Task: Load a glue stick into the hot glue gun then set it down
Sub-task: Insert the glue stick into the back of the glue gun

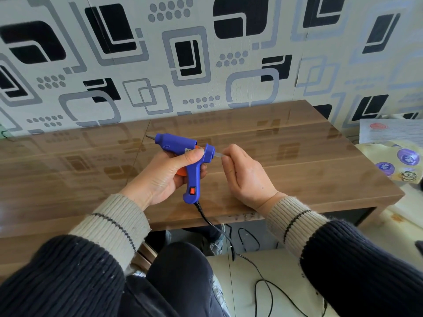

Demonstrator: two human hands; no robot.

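Blue glue gun [183, 149] held up above the brown table [297, 161], left hand [164, 177] wrapped tight around its handle, right hand [245, 172] pinching a clear glue stick [218, 154] poking into the gun's back, black cord [215, 225] hanging down

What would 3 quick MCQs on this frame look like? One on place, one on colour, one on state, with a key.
1. Where does the glue stick enter the glue gun?
A. at the nozzle
B. at the rear of the body
C. through the handle

2. What colour is the switch on the handle?
A. green
B. white
C. red-orange

3. What state is the gun in?
A. lying on the table
B. held above the table in the left hand
C. hanging by its cord

Key: B, the right hand pinches the stick at the rear opening; C, the switch shows red-orange against blue; B, the left hand's fingers wrap the body.
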